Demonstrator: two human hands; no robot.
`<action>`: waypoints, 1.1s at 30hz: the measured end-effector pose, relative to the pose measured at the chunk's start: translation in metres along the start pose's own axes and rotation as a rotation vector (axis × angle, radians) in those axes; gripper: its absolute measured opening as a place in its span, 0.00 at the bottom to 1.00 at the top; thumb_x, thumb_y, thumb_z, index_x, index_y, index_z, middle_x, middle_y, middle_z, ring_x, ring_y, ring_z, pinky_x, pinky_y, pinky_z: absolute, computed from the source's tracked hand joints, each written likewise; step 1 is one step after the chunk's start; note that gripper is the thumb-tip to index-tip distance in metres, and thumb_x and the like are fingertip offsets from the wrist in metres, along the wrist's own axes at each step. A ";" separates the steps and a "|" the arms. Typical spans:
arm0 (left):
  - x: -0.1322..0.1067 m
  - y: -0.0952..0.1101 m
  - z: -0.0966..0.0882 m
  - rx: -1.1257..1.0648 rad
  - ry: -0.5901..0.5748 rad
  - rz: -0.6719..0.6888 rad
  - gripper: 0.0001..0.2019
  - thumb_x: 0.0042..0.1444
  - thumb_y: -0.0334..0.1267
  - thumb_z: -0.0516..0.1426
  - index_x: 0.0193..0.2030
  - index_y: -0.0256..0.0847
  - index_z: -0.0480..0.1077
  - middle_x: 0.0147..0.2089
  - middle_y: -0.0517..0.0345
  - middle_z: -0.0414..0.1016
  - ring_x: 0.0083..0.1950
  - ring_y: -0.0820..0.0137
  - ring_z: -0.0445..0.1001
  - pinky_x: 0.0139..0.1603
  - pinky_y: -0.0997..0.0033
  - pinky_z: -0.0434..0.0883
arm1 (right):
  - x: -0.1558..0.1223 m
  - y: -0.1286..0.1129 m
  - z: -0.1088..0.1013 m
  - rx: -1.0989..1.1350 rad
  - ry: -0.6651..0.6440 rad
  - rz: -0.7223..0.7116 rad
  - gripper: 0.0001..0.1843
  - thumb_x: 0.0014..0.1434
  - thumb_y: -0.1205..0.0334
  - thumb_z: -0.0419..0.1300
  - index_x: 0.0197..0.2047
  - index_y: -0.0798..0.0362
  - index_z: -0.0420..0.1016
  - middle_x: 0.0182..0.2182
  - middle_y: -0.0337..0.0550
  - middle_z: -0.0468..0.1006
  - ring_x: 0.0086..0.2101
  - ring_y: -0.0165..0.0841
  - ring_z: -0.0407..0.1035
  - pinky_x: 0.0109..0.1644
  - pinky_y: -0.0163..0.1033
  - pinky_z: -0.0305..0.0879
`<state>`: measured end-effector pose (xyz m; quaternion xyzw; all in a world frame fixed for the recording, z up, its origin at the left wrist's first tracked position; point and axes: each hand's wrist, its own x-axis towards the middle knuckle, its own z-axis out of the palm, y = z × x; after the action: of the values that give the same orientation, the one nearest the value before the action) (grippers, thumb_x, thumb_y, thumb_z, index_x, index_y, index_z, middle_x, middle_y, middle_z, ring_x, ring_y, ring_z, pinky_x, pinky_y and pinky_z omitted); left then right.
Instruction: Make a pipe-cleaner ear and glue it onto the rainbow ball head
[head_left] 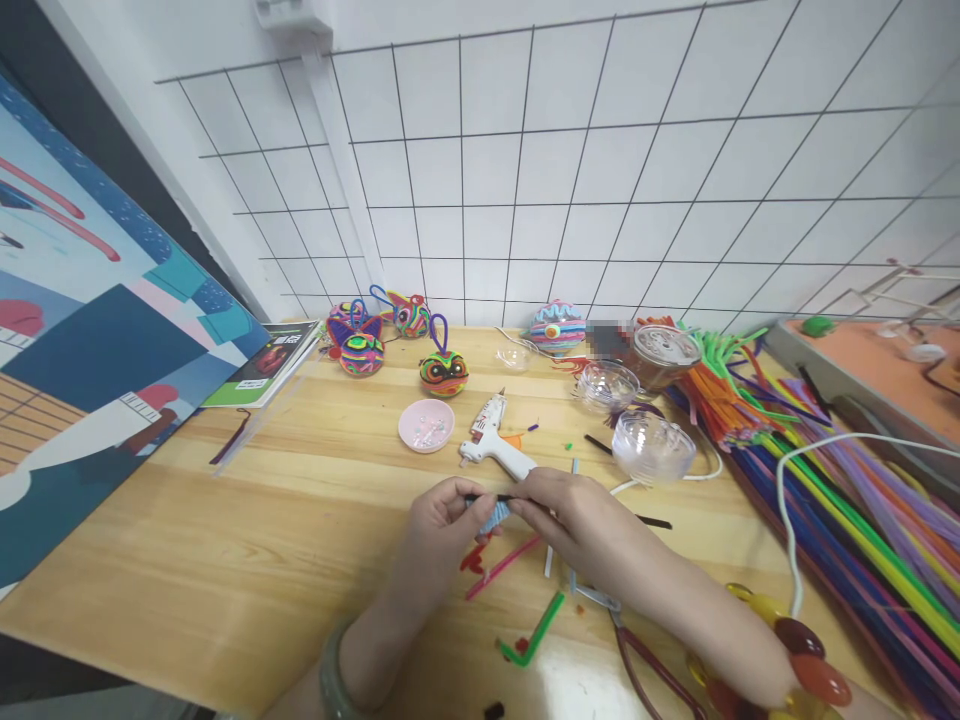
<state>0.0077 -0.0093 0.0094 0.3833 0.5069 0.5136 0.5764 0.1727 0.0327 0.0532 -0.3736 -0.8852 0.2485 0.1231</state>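
I pinch a thin black pipe cleaner (489, 497) level between my left hand (442, 530) and right hand (577, 522). A small light-blue fuzzy bundle (493, 516) sits touching beneath it, above the tabletop's middle.

Between the left hand (439, 530) and the right hand (581, 520), a light-blue piece (495, 514) shows only as a sliver. Their fingers cover the rest of it and both ends of the thin black strand (491, 497) they pinch. Near right, a red-handled tool (604, 600) lies partly under the right forearm, its handles cut off by the bottom edge. A blurred patch (609, 340) masks something far, left of the jar (664, 352). The specks in the pink dish (409, 422) are too small to tell. The painted board (90, 340) runs past the left edge.
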 end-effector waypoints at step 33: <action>-0.006 0.000 0.002 0.271 -0.497 -0.254 0.13 0.47 0.47 0.59 0.24 0.38 0.75 0.18 0.63 0.65 0.20 0.76 0.60 0.21 0.76 0.59 | -0.021 0.005 -0.027 -0.160 -0.303 -0.047 0.14 0.55 0.74 0.48 0.29 0.56 0.75 0.24 0.41 0.76 0.23 0.30 0.66 0.25 0.33 0.54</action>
<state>0.0099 -0.0151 0.0105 0.5041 0.4584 0.2558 0.6859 0.2009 0.0296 0.0728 -0.3196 -0.9190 0.2278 -0.0359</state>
